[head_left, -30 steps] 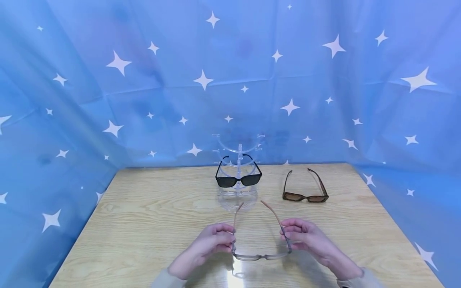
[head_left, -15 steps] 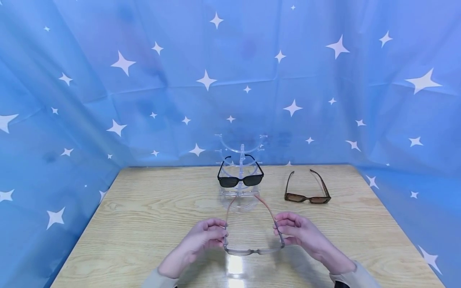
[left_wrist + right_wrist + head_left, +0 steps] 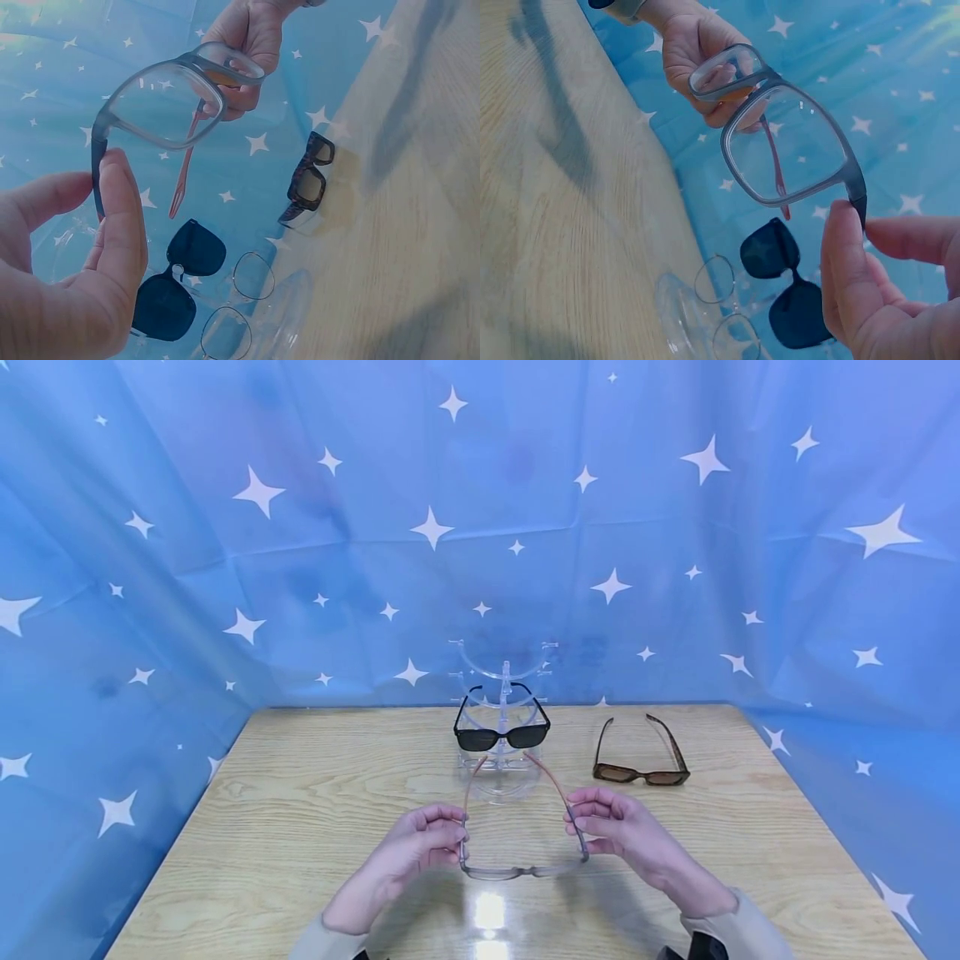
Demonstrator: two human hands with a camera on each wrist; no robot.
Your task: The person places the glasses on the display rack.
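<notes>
- While raised in front of the clear acrylic display stand [image 3: 506,681], holding the grey-framed eyeglasses [image 3: 522,871] above the near part of the tabletop [image 3: 300,827], lens front on the near side, reddish temple tips pointing toward the stand.
- With the left hand [image 3: 412,850], pinching the left temple close to its hinge between thumb and fingers; clamped there, probably, to steer the frame without smudging a lens.
- With the right hand [image 3: 630,839], pinching the opposite temple at a matching spot, likely to keep the front level and both temples spread.
- Judging by shadows [image 3: 611,902] beneath, lifted off the wood; overlapping the stand at the tips in the head view, yet seemingly apart from it.
- On the stand, carrying black sunglasses [image 3: 480,740] with temples unfolded and lenses facing forward, presumably for display.
- Lower down, carrying thin wire-rimmed eyeglasses [image 3: 253,277], apparently for the same tiered arrangement, without one pair covering another entirely.
- In the case of the tortoiseshell sunglasses [image 3: 641,775], resting directly on the tabletop, right of the stand and apart from it; unfolded, perhaps for stability.
- Behind everything, hung with star-patterned blue cloth [image 3: 337,535], probably to screen off the surroundings.
</notes>
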